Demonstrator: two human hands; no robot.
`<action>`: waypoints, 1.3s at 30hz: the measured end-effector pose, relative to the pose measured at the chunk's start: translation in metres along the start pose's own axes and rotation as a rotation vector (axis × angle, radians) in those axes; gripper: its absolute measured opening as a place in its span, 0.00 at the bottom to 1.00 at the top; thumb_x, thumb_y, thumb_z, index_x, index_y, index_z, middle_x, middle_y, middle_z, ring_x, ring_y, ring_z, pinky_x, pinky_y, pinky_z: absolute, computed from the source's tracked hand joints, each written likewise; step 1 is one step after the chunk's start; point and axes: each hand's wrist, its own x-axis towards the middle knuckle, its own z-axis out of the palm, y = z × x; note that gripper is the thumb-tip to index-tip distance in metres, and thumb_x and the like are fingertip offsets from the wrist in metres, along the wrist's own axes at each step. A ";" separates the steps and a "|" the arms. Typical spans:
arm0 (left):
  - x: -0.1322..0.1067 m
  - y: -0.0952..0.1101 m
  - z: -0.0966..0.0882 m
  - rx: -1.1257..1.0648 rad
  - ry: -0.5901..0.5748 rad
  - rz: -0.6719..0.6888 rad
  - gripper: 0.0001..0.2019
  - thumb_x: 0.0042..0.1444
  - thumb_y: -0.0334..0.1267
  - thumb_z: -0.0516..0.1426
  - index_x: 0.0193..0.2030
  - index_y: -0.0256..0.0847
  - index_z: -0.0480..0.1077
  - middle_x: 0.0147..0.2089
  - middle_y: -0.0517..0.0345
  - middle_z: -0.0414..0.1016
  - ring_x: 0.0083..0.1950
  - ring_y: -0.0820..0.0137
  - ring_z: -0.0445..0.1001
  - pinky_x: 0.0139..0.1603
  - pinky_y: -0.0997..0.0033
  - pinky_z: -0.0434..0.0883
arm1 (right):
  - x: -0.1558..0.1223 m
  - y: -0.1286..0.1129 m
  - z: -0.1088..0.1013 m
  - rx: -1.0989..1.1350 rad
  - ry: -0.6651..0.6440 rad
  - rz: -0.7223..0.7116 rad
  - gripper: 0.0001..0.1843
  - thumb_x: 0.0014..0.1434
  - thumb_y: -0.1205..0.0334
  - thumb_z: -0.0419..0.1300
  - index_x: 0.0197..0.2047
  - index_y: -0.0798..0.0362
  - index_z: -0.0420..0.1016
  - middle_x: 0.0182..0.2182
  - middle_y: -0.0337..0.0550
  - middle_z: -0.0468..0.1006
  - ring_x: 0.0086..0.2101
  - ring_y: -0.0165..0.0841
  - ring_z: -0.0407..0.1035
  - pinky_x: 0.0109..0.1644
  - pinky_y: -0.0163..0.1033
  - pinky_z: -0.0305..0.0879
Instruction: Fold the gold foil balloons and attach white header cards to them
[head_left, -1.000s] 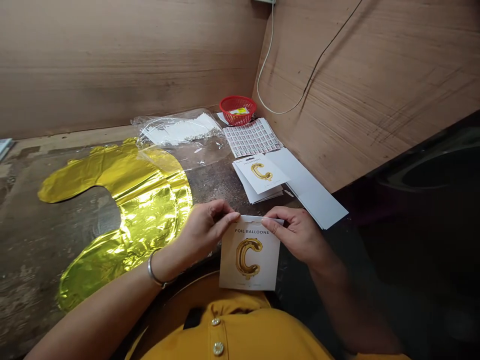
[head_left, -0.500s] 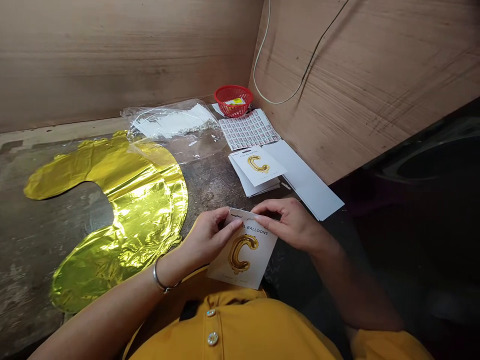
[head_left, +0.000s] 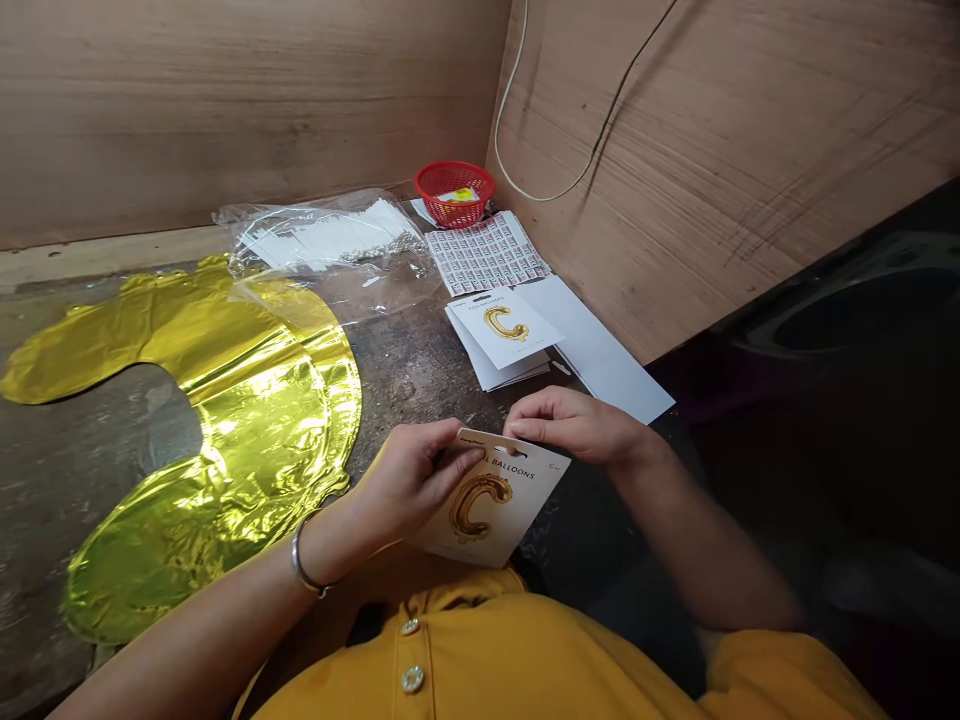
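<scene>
A white rectangular cardboard header card (head_left: 517, 510) printed "FOIL BALLOONS" with a gold letter C sits tilted between the person's two hands, low over the front of a mustard-yellow buttoned shirt (head_left: 480, 670). The left hand (head_left: 409, 480), with a silver bangle (head_left: 302, 566) on its wrist, has a closed grip on the card's upper left part, its fingers curled over the top edge. The right hand (head_left: 574, 425) is curled at the card's top edge, its fingertips (head_left: 517, 427) at or just above the card. Whether that grip is closed on the card, I cannot tell.

Left of the held card, a large flattened gold foil balloon (head_left: 255, 420) lies on a dark, worn worktop (head_left: 427, 385). Beyond the held card are a small stack of white cards with gold C prints (head_left: 506, 330) and, just right of that stack, long white paper sheets (head_left: 600, 350). Farther beyond the held card are a clear plastic bag of white sticks (head_left: 322, 238), a sheet of small printed labels (head_left: 487, 255), and a small red plastic mesh basket (head_left: 454, 193). Plywood panels (head_left: 225, 100) stand behind them all.
</scene>
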 end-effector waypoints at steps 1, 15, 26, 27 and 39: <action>0.000 0.000 0.000 0.006 -0.004 -0.003 0.14 0.63 0.42 0.53 0.29 0.36 0.68 0.23 0.62 0.67 0.24 0.77 0.61 0.24 0.78 0.58 | 0.003 0.003 -0.001 0.047 0.007 0.006 0.15 0.59 0.53 0.61 0.33 0.57 0.75 0.26 0.38 0.73 0.27 0.26 0.64 0.31 0.32 0.60; 0.018 -0.001 0.000 -0.449 0.178 -0.220 0.15 0.60 0.49 0.57 0.37 0.36 0.70 0.36 0.53 0.76 0.36 0.68 0.74 0.36 0.70 0.73 | -0.042 0.019 0.030 -0.256 0.570 0.045 0.14 0.60 0.54 0.59 0.47 0.50 0.73 0.38 0.45 0.81 0.38 0.39 0.75 0.40 0.41 0.71; 0.122 -0.030 -0.042 0.739 0.110 0.241 0.20 0.66 0.39 0.48 0.62 0.37 0.63 0.66 0.45 0.64 0.69 0.54 0.58 0.68 0.43 0.52 | 0.096 0.014 -0.113 -0.706 0.874 0.126 0.11 0.57 0.65 0.55 0.41 0.58 0.76 0.32 0.45 0.81 0.34 0.35 0.73 0.39 0.36 0.67; 0.124 -0.036 -0.037 0.799 0.019 0.231 0.21 0.67 0.42 0.47 0.64 0.39 0.62 0.67 0.46 0.63 0.69 0.53 0.58 0.68 0.41 0.50 | 0.104 0.022 -0.115 -0.738 0.864 0.151 0.09 0.56 0.66 0.57 0.39 0.58 0.76 0.32 0.45 0.81 0.34 0.35 0.73 0.40 0.36 0.66; 0.124 -0.064 -0.012 0.876 -0.116 0.171 0.27 0.64 0.53 0.48 0.65 0.42 0.62 0.68 0.43 0.60 0.67 0.51 0.59 0.66 0.49 0.54 | 0.059 0.039 -0.086 -1.124 1.042 0.191 0.25 0.63 0.59 0.55 0.61 0.64 0.67 0.61 0.64 0.66 0.60 0.48 0.59 0.64 0.49 0.52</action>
